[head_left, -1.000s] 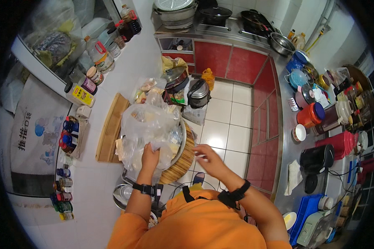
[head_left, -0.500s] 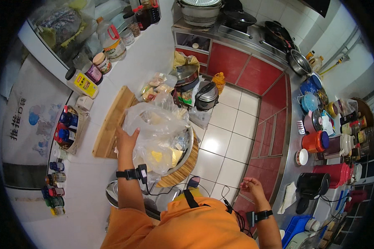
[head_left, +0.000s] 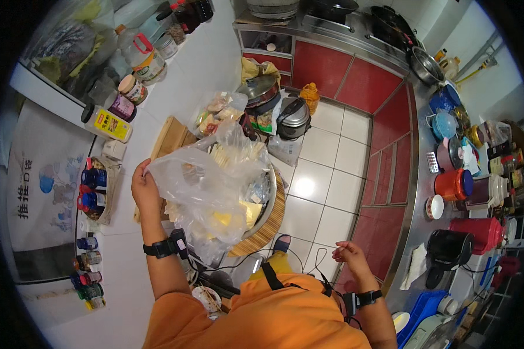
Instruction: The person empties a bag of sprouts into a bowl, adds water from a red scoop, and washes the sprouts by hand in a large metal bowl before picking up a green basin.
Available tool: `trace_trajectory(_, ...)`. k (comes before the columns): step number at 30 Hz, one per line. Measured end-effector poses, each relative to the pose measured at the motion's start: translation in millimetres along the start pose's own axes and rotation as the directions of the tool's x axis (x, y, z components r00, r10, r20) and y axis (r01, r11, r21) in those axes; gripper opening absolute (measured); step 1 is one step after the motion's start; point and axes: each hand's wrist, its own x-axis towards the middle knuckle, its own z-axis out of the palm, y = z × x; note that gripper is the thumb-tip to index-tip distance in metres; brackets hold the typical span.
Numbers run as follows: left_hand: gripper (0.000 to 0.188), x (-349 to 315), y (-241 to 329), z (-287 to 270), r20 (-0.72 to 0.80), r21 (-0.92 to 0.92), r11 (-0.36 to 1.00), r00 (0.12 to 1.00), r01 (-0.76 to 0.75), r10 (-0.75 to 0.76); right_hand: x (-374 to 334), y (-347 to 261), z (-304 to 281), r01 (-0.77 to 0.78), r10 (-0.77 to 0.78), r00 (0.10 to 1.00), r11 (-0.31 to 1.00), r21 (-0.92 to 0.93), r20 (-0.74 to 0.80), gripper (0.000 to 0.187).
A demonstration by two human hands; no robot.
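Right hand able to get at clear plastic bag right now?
Likely yes: the right hand looks empty, and nothing seems to block its way to the bag; the left hand appears to hold its edge.

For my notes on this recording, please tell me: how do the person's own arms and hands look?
The left hand and right hand are bare, without gloves. Each wrist wears a black strap with a small dark box; a black cable runs near the left one. The left arm has a short orange sleeve.
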Motion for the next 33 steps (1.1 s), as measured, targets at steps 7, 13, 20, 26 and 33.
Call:
trace_trajectory(7,0.032,1.2,-17.6,-4.1,-0.097,0.035,0.996,0.992,-0.077,0.080,-12.4,13.4,-15.9,-0.022,0.026,0.997,0.998,0.051,-0.072,0.020)
trace_trajectory(13,0.056,2.4,-49.2,0.7,0.094,0.590,0.797,0.970,0.128,-0.226,-31.1,40.3,-28.2,-0.012,0.030,0.990,0.991,0.131,-0.135,0.020)
trace_trajectory(20,0.061,0.0,-15.5,64.9,0.096,0.514,0.755,0.902,-0.407,0.421,-74.2,76.5,-41.2,0.068,0.010,0.950,0.968,0.241,-0.312,0.021)
trace_trajectory(26,0.038,-52.9,76.3,155.3,0.300,0.140,0.732,0.733,-0.667,0.610,-155.5,84.3,-60.9,0.218,-0.080,0.869,0.948,0.233,-0.488,0.026)
trace_trajectory(33,0.020,-222.1,145.9,207.3,0.591,-0.438,0.723,0.435,-0.534,0.679,-312.4,163.8,-76.8,0.511,-0.105,0.614,0.808,0.293,-0.782,0.024)
